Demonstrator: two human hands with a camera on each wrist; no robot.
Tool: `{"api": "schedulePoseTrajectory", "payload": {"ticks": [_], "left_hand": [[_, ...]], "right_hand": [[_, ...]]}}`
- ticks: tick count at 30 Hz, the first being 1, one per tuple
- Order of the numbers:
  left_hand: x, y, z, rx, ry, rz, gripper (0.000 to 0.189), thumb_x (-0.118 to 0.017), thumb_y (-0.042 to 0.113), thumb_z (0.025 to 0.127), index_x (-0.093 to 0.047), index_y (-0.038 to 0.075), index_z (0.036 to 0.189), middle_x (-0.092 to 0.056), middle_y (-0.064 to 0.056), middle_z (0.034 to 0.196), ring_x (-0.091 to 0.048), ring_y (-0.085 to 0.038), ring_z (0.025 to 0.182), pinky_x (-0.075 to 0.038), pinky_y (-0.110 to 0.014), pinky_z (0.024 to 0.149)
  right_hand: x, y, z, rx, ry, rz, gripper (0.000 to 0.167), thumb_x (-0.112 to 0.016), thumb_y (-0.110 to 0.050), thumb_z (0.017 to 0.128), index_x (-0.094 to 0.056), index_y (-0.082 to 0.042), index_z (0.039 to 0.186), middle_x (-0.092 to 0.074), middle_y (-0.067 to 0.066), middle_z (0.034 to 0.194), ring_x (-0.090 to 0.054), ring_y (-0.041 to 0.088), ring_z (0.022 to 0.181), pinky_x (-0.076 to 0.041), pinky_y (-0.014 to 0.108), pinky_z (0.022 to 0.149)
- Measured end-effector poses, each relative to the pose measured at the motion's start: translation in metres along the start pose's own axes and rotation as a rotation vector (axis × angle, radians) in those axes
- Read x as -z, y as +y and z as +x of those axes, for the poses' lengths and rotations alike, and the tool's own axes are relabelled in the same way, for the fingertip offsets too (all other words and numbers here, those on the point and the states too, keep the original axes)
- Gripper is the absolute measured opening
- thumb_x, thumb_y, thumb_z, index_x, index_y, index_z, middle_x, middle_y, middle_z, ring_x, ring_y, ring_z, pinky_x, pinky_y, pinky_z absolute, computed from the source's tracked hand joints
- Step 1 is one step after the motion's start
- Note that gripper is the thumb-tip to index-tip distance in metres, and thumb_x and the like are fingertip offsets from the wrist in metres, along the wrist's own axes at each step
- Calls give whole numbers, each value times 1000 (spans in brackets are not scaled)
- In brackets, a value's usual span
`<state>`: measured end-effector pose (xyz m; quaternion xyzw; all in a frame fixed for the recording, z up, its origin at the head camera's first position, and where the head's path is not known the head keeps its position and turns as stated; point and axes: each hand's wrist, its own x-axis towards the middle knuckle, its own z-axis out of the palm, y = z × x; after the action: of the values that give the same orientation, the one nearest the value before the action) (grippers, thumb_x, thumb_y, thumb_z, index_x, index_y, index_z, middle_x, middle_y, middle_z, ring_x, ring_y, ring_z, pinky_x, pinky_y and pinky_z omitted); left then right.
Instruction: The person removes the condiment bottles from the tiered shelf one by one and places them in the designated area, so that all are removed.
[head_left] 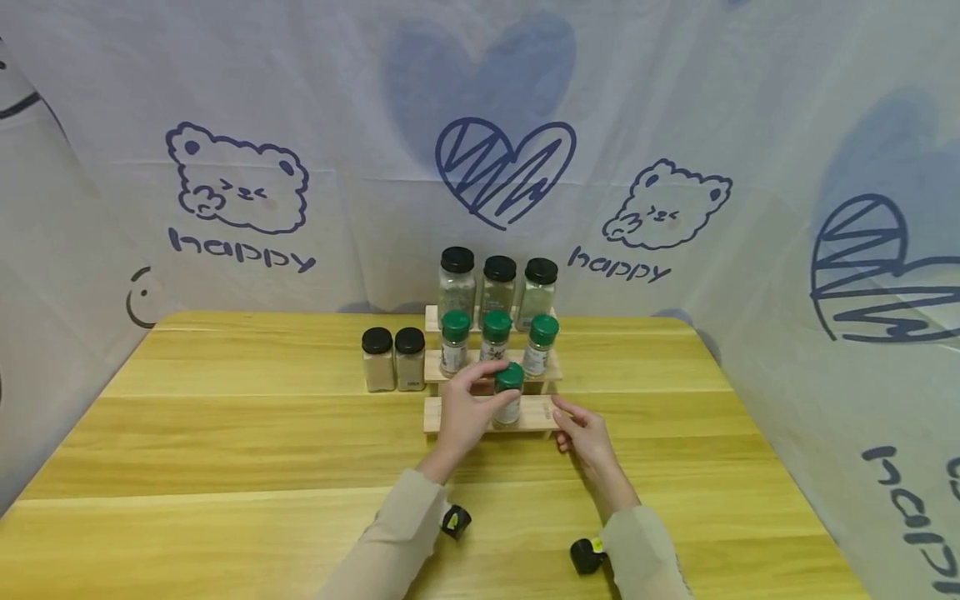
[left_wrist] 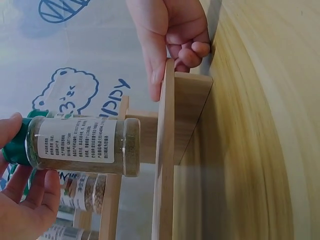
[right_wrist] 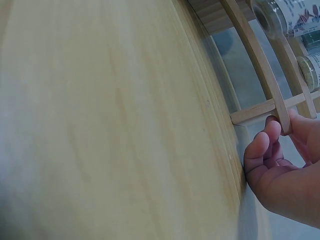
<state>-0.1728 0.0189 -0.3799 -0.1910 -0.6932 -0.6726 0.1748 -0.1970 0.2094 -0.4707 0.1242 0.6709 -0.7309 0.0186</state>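
Note:
My left hand (head_left: pixel 467 408) grips the green cap of a spice jar (left_wrist: pixel 82 145) between thumb and fingers. The jar is upright, with a white printed label, and a small gap shows between its base and the lowest step of the wooden rack (left_wrist: pixel 165 150) in the left wrist view. At the right end of that step, my right hand (head_left: pixel 588 442) pinches the board's edge, thumb on top and fingers curled beneath, as the right wrist view also shows. Three green-capped jars (head_left: pixel 536 354) stand on the middle step, right behind the left hand.
Three taller black-capped jars (head_left: pixel 457 287) stand on the top step. Two black-capped jars (head_left: pixel 378 371) sit on the wooden table (head_left: pixel 225 433) just left of the rack. A white cloth (head_left: pixel 360 208) with bear and heart drawings hangs behind the table.

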Motion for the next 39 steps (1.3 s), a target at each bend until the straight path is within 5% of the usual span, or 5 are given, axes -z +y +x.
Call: {"api": "schedulePoseTrajectory", "payload": {"ticks": [13, 28, 39], "left_hand": [[20, -2, -6, 74, 37, 4, 32, -71, -6, 71, -62, -10, 101, -59, -23, 102, -59, -37, 83, -50, -45, 72], [45, 4, -7, 43, 95, 21, 30, -70, -8, 71, -61, -13, 99, -58, -25, 101, -57, -37, 86, -48, -50, 73], [77, -5, -6, 42, 171, 87, 32, -70, -10, 69, -61, -13, 99, -59, -25, 102, -57, -34, 86, -49, -46, 73]], "right_hand": [[0, -1, 0, 4, -1, 4, 35, -53, 1, 88, -49, 8, 121, -49, 1, 57, -44, 5, 42, -39, 15, 39], [2, 0, 0, 9, 8, -51, 34, -54, -1, 88, -50, 6, 122, -50, 1, 57, -44, 5, 43, -39, 14, 39], [1, 2, 0, 7, 7, -55, 34, -53, -1, 88, -49, 7, 121, -49, 0, 58, -45, 5, 43, -40, 14, 40]]}}
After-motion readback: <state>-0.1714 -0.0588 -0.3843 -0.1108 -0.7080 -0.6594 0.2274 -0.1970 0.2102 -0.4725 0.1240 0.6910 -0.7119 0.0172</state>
